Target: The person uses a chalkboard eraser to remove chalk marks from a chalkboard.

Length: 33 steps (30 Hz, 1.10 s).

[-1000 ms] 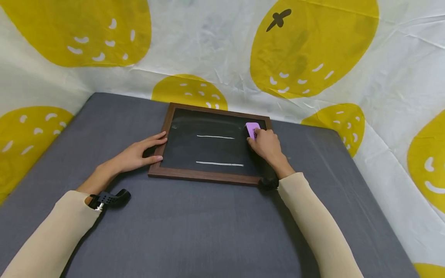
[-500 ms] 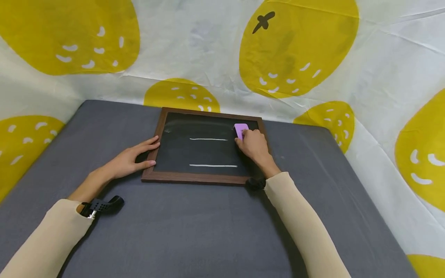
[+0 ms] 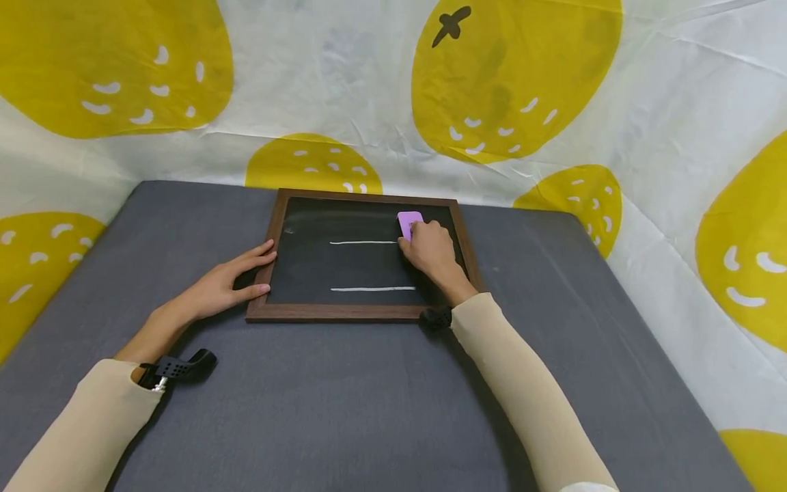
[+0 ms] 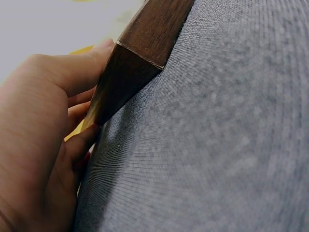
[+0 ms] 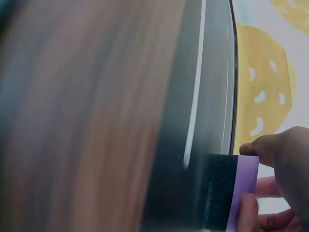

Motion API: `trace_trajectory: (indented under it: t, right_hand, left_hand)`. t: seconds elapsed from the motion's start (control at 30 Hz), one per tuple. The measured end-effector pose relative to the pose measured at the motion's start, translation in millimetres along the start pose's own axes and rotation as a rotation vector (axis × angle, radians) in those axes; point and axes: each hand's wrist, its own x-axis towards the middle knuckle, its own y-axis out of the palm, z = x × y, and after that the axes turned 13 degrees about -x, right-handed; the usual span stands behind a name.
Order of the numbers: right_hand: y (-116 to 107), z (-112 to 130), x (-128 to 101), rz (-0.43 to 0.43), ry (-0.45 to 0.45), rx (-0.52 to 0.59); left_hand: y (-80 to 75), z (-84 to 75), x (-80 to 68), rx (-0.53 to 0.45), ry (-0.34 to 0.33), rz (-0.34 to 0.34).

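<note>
A small chalkboard (image 3: pixel 344 266) in a brown wooden frame (image 3: pixel 332 313) lies on the grey cloth. Two white chalk lines cross it, an upper line (image 3: pixel 361 242) and a lower line (image 3: pixel 371 289). My left hand (image 3: pixel 221 290) rests on the frame's left side, fingers and thumb spread. In the left wrist view, the thumb touches the frame's edge near a corner. With my right hand (image 3: pixel 432 251) I grip a chalkboard eraser (image 3: pixel 407 220), purple on top with a black pad (image 5: pixel 222 193), at the upper line's right end, which is hidden.
Grey cloth (image 3: pixel 344 396) covers the table around the board. A white curtain (image 3: pixel 320 75) printed with yellow fruit hangs close behind the board and along the sides. Black straps sit on both wrists, including the left strap (image 3: pixel 178 367).
My right hand has slid the eraser leftward across the board to the upper line's right end. The left hand stays on the frame, while the whole head view has shifted.
</note>
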Motion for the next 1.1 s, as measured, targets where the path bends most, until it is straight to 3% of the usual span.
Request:
trace_trajectory:
  t: [0.3, 0.83, 1.1]
  right_hand:
    - [-1.1, 16.9, 1.5, 0.008, 0.006, -0.022]
    - [-5.7, 83.3, 7.1, 0.044, -0.053, -0.043]
    - [-3.7, 101.3, 3.3, 0.031, -0.105, -0.011]
  left_hand:
    - [-1.7, 3.0, -1.9, 0.012, -0.009, -0.015]
    - [-2.8, 4.2, -1.8, 0.010, 0.024, -0.026]
    - [0.8, 6.1, -0.8, 0.010, 0.032, -0.014]
